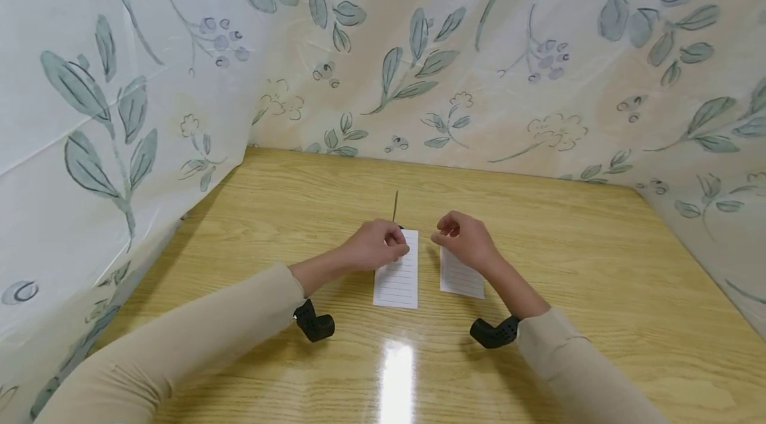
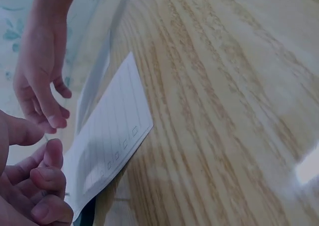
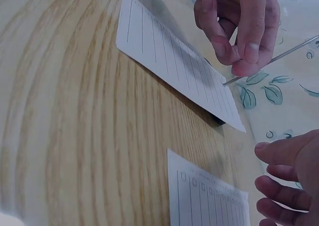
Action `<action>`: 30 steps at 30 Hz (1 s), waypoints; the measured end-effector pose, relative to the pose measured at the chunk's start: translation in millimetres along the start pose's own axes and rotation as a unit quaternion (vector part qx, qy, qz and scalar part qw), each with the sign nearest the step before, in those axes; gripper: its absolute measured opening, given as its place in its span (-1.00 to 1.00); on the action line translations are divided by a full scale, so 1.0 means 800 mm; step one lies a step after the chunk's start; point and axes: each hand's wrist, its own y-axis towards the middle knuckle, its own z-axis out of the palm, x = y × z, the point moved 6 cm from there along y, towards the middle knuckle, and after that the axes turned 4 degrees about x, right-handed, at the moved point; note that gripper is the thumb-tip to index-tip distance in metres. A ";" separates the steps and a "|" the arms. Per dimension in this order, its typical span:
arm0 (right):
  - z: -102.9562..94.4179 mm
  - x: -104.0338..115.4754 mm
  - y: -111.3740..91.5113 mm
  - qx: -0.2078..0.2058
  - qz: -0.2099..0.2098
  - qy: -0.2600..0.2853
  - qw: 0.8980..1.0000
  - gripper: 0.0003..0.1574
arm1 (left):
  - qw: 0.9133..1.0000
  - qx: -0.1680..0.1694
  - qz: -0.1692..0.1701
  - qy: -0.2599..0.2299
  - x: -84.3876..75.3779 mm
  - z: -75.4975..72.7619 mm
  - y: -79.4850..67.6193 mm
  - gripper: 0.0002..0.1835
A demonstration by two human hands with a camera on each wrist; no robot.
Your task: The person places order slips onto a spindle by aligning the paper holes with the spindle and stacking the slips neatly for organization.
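Two loosely bent hands over lined sheets and a thin rod

Nearest, beige sleeves (image 1: 239,318) come in from the lower left and lower right corners of the head view. Past their cuffs, black wrist devices (image 1: 314,323) hang at both wrists, and a bright reflection (image 1: 396,377) lies at the bottom centre on the wood-grain table (image 1: 598,244).

Just beyond, around the centre of the frame, lie two white ruled papers. The left sheet (image 1: 397,284) sits tilted in the right wrist view, with part of a black base (image 3: 218,120) showing beneath it. The right sheet (image 1: 462,274) lies just to the right, apart from the other, with a row of small boxes along one edge.

The left hand (image 1: 377,244) is over the far part of the left sheet, fingers bent and fingertips close to the thumb, with nothing visible in them. The right hand (image 1: 467,238) is above the far end of the right sheet, its fingers loosely curved and apart, holding nothing.

Beyond the left hand, the thin rod (image 1: 395,205) stands up near the centre; in the right wrist view it rises from the left sheet's surface and passes behind the left fingertips. Farthest, leaf-and-flower-printed cloth (image 1: 359,12) fills the top.
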 end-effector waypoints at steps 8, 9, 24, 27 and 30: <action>-0.004 -0.015 -0.012 0.016 0.008 -0.021 1.000 -0.53 | 1.000 0.022 0.008 -0.009 -0.007 0.016 0.002 -0.88; -0.004 -0.017 -0.013 0.021 0.009 -0.026 0.999 -0.51 | 1.000 0.022 0.009 -0.006 -0.009 0.017 0.003 -0.87; -0.005 -0.030 -0.037 0.095 0.008 -0.123 0.988 -0.04 | 0.999 0.022 0.018 0.034 -0.022 0.030 0.014 -0.66; -0.002 -0.034 -0.038 0.120 0.017 -0.148 0.982 0.11 | 0.999 0.022 0.025 0.032 -0.023 0.034 0.018 -0.64; 0.000 -0.035 -0.041 0.130 0.023 -0.160 0.978 0.19 | 0.999 0.021 0.026 0.028 -0.025 0.037 0.021 -0.64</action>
